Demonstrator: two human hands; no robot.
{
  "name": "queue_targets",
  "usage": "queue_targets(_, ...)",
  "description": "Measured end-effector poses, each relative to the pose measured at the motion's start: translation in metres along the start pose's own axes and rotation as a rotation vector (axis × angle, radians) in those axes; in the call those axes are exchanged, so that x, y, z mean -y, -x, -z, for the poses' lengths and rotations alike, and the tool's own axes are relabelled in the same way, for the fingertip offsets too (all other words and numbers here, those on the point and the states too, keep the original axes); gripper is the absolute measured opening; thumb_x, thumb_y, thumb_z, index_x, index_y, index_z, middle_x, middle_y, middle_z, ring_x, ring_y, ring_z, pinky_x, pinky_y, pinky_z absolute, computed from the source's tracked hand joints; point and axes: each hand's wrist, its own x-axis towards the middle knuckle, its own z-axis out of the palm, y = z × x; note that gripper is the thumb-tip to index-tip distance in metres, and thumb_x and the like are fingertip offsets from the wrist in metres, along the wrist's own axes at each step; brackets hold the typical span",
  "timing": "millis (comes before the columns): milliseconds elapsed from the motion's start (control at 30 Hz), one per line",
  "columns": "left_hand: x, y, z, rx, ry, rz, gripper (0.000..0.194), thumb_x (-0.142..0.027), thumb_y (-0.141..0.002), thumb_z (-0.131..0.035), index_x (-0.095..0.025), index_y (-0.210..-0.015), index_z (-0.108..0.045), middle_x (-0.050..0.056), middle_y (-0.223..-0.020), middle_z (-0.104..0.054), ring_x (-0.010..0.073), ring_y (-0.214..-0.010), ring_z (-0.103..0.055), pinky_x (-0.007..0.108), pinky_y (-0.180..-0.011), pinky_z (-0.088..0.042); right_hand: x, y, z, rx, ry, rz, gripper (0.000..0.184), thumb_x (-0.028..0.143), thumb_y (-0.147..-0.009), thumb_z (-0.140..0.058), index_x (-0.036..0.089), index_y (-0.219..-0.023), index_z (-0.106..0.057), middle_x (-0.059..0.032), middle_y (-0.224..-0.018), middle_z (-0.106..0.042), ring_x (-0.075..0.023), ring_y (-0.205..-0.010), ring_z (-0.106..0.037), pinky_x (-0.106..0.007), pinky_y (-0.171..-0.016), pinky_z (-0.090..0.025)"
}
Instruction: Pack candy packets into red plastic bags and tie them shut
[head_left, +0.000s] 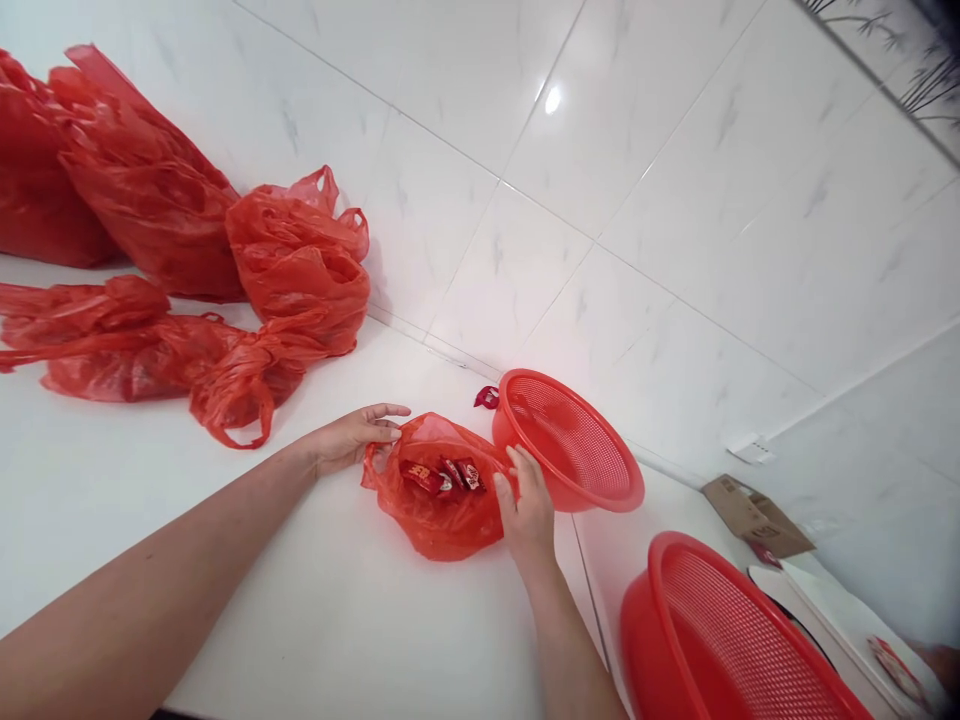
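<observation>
A small red plastic bag (442,520) lies on the white table (322,600) with its mouth held apart. Several red-wrapped sweets (442,476) show inside it. My left hand (352,436) pinches the bag's left edge, fingers partly stretched. My right hand (529,510) grips the bag's right edge, next to a tilted red mesh basket (577,445). One loose red sweet (486,397) lies just behind the basket's rim.
Several filled and knotted red plastic bags (292,280) are piled at the table's far left against the white tiled wall. A larger red mesh basket (720,640) stands at the lower right. A brown cardboard piece (754,512) lies beyond it.
</observation>
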Motion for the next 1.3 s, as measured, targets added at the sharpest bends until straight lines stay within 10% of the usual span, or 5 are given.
queue_targets(367, 0.0, -0.002, 0.002, -0.042, -0.032, 0.017, 0.057, -0.023, -0.07, -0.074, -0.021, -0.12, -0.048, -0.003, -0.069, -0.063, 0.0073, -0.047, -0.054, 0.019, -0.049, -0.044, -0.026, -0.01, 0.013, -0.327, 0.007, -0.542, 0.068, 0.045, -0.083, -0.044, 0.017, -0.143, -0.029, -0.0175, -0.148, -0.024, -0.0284, -0.103, -0.058, -0.04, -0.085, -0.045)
queue_targets(567, 0.0, -0.001, 0.001, -0.08, -0.018, -0.006, 0.055, -0.022, -0.069, -0.075, -0.02, -0.118, -0.05, -0.004, -0.068, -0.06, 0.0066, -0.05, -0.053, 0.019, -0.052, -0.044, -0.038, -0.005, 0.01, -0.223, 0.05, -0.455, 0.061, 0.053, -0.083, -0.042, 0.014, -0.129, -0.047, -0.0171, -0.135, -0.041, -0.03, -0.127, -0.039, -0.042, -0.101, -0.034)
queue_targets(767, -0.007, 0.011, -0.003, -0.032, -0.201, 0.02, 0.064, -0.035, -0.075, -0.068, -0.025, -0.131, -0.038, -0.003, -0.075, -0.06, 0.0118, -0.057, -0.058, 0.025, -0.057, -0.046, -0.049, -0.003, 0.003, 0.032, -0.052, -0.581, 0.076, 0.055, -0.068, -0.061, 0.022, -0.133, -0.039, -0.0127, -0.137, -0.042, -0.0234, -0.102, -0.059, -0.032, -0.081, -0.046)
queue_targets(1000, -0.021, 0.046, -0.012, -0.104, -0.448, 0.154, 0.066, -0.028, -0.069, -0.073, -0.026, -0.127, -0.043, -0.002, -0.083, -0.058, 0.0108, -0.066, -0.057, 0.024, -0.06, -0.046, -0.056, -0.002, 0.016, 0.139, -0.258, -0.589, 0.026, 0.04, -0.066, -0.062, 0.02, -0.082, -0.058, -0.0042, -0.079, -0.067, -0.0198, -0.07, -0.061, -0.029, -0.061, -0.044)
queue_targets(1300, -0.129, 0.047, -0.09, -0.414, -0.344, -0.55, 0.042, -0.026, -0.064, -0.077, -0.019, -0.101, -0.058, -0.007, -0.064, -0.047, 0.005, -0.055, -0.05, 0.018, -0.056, -0.047, 0.011, -0.014, 0.104, -0.322, -0.606, -0.487, 0.026, 0.042, -0.072, -0.061, 0.018, -0.081, -0.064, -0.0016, -0.075, -0.064, -0.0159, -0.065, -0.057, -0.024, -0.055, -0.044)
